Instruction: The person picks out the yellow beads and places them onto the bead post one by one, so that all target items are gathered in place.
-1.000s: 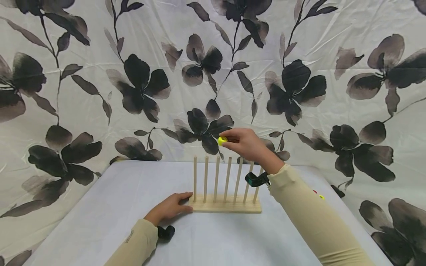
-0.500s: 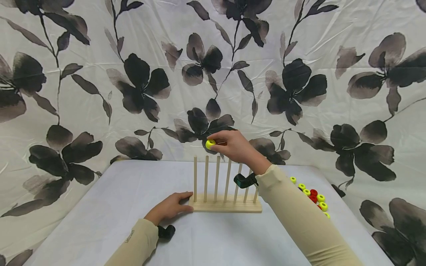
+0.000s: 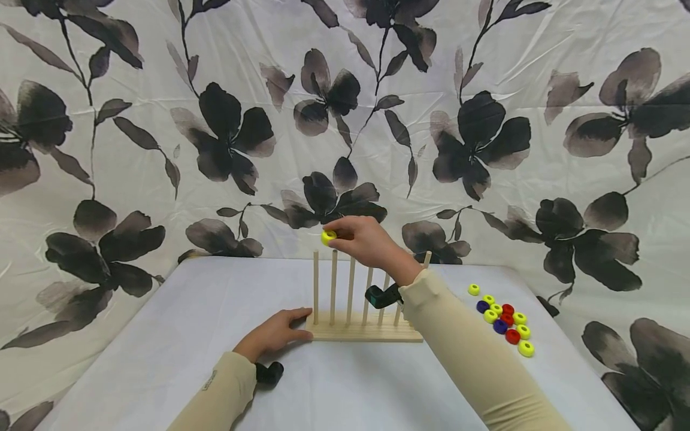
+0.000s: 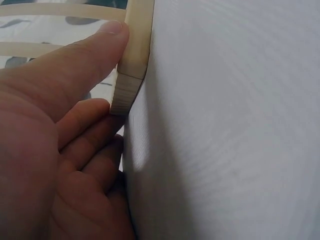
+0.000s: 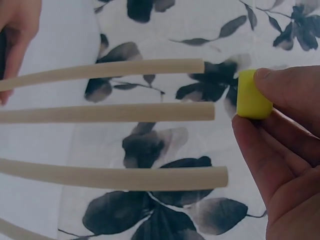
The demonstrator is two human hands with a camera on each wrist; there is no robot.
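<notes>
A wooden peg rack (image 3: 366,336) with a row of upright dowels stands on the table. My left hand (image 3: 273,333) holds the left end of its base, thumb on the front edge and fingers behind; the left wrist view shows the thumb touching the base (image 4: 136,52). Between thumb and fingertips, my right hand (image 3: 366,240) pinches a yellow ring bead (image 3: 327,237) above the dowels towards the left end. In the right wrist view, the bead (image 5: 253,97) is just off the tip of one dowel (image 5: 190,111), apart from it. My right hand and forearm hide parts of the right-hand dowels.
Several loose ring beads lie on the table's right side, among them a yellow one (image 3: 526,348), a red one (image 3: 513,336) and a blue one (image 3: 500,326). Behind the white table (image 3: 215,287) hangs a flowered cloth (image 3: 345,137).
My right hand has moved left and slightly down with the yellow bead, from over the middle dowels to the left ones. The loose beads have come into sight. My left hand stays put.
</notes>
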